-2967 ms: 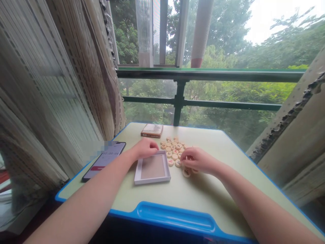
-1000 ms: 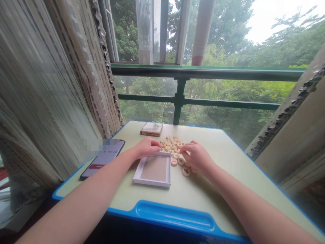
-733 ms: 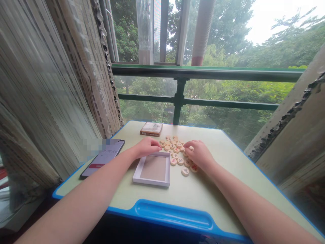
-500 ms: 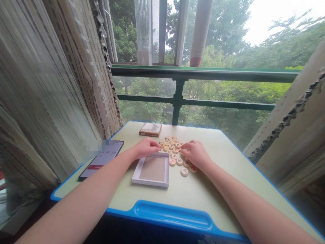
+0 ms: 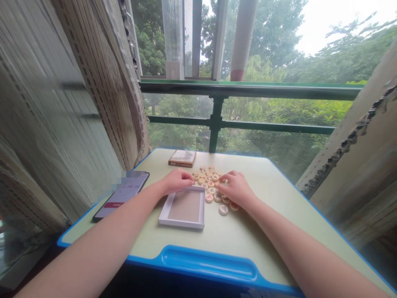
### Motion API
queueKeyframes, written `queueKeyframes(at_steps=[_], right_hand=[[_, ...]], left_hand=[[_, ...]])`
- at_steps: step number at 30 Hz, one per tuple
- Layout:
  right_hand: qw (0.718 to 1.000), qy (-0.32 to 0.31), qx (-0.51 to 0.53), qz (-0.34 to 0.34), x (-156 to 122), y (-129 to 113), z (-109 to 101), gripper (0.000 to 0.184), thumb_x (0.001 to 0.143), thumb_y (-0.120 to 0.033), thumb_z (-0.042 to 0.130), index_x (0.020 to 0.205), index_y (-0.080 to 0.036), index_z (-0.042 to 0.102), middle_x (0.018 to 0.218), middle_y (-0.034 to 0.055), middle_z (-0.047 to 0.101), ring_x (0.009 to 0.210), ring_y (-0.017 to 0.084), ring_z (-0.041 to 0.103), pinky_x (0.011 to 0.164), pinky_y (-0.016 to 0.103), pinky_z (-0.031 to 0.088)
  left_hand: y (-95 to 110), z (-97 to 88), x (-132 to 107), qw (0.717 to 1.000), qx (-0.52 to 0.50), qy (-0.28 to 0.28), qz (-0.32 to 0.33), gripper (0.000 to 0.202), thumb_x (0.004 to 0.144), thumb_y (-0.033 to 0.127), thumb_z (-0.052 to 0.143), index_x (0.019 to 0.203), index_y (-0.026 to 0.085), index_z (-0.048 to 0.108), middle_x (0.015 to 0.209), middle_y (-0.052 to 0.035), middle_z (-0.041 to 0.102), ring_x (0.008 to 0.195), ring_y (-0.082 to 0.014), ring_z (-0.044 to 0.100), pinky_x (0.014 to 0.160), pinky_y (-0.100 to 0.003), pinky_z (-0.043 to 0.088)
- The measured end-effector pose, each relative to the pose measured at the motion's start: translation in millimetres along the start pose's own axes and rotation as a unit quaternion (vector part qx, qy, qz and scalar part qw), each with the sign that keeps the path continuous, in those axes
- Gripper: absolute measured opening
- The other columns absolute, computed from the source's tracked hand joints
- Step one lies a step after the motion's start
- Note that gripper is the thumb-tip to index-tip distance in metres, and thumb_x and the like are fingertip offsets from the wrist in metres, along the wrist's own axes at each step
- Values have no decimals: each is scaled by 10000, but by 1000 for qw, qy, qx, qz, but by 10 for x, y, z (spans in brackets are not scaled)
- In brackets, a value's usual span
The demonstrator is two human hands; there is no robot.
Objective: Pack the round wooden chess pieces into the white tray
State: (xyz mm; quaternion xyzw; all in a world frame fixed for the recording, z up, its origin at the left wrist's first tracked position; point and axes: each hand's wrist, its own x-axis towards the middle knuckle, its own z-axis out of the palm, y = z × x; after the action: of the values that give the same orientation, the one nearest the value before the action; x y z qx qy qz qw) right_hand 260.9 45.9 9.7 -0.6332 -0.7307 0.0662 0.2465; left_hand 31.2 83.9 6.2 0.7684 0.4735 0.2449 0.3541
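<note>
Round wooden Chinese chess pieces [image 5: 209, 198] with red and dark characters lie in a loose cluster mid-table. At the cluster's right side is my right hand [image 5: 237, 189], its thumb and index finger closed around a Chinese chess piece [image 5: 216, 184] that they partly hide. My left hand [image 5: 176, 181] is over the far-left edge of a shallow white open box [image 5: 181, 225]. Its fingers are curled, the tips beside the cluster's left edge; what they hold, if anything, is hidden. The box shows a bare brown bottom.
A flat brown-edged box [image 5: 182, 158] with a printed top lies near the table's far edge. On the left lies a phone [image 5: 122, 196] showing a timer. The pale table [image 5: 273, 215] has a blue rim and a front groove [image 5: 209, 263]. Curtains [image 5: 99, 82] hang beside the window.
My right hand has shifted slightly left into the pieces, its fingers coming round one of them. The left hand stays nearly where it was; the whole view has shifted a little.
</note>
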Motion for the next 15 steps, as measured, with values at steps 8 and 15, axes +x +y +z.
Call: queueKeyframes(at_steps=[8,15], right_hand=[[999,17,-1,-45,-10,-15,-8,151,722,-289,567,791,-187,653,876,61,603,878,210,469,790,310,374],[988,22,2,-152,-17,-27,-18,93,712,-153,557,734,-212,626,812,25,647,834,191,473,751,288,389]], left_hand=[[15,-8,-5,1000,5,5,0,253,640,366,561,725,161,682,743,-22,665,704,-171,566,617,-255,401],[-27,4,14,1000,2,23,1,249,632,365,554,691,155,675,670,-10,637,652,-157,540,592,-252,383]])
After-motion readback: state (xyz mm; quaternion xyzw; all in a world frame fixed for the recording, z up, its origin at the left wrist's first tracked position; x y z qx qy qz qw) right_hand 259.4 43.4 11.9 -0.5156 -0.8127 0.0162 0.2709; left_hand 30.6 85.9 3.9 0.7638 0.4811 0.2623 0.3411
